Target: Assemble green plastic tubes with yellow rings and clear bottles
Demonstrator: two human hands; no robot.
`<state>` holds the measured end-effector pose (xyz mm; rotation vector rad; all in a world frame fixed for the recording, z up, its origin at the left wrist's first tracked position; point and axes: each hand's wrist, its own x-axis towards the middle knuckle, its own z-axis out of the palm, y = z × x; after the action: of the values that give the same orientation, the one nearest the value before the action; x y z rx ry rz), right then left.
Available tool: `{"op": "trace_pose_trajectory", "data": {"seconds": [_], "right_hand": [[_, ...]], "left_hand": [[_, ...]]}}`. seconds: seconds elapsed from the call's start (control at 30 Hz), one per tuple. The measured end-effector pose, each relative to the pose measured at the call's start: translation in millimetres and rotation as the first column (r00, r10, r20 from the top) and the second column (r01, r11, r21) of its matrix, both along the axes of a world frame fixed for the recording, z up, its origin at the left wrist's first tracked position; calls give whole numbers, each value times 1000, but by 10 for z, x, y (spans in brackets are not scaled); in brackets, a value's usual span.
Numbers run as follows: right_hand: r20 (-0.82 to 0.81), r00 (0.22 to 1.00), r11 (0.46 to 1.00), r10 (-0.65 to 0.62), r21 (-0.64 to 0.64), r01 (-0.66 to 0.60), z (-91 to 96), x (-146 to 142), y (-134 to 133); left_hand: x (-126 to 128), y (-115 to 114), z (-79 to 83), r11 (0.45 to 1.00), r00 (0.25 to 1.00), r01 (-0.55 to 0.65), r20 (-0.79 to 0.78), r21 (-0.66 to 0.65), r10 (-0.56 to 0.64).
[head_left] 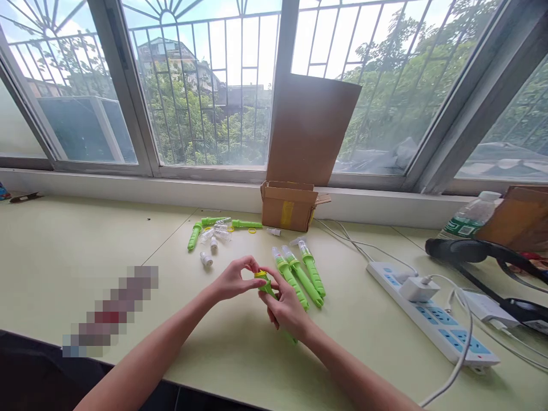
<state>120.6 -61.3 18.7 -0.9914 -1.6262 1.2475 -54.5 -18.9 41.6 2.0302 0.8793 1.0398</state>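
Observation:
My right hand (290,306) is wrapped round a green ribbed plastic handle (268,287), its upper end tilted up and its lower part mostly hidden by the fingers. At that end, thumb and fingers of my left hand (233,279) pinch a yellow ring (260,274) around the rim. Right of my hands lie three green handles with clear tips, one being the outermost handle (314,273). Beyond my hands are loose green handles (194,236), clear plastic pieces (220,231), small white-and-clear nozzles (206,260) and a loose yellow ring (252,230).
An open cardboard box (286,206) stands by the window ledge. On the right are a power strip (432,314) with plugs and cables, a black headset-like strap (466,268) and a plastic bottle (471,216). A blurred patch (113,311) covers something at left.

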Motion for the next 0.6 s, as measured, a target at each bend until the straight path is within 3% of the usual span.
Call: {"op": "trace_pose_trajectory", "data": {"seconds": [0.6], "right_hand": [[-93, 995, 1000, -21, -8, 21, 78, 19, 10]], "left_hand": [[55, 43, -21, 991, 997, -77, 26, 106, 75]]}}
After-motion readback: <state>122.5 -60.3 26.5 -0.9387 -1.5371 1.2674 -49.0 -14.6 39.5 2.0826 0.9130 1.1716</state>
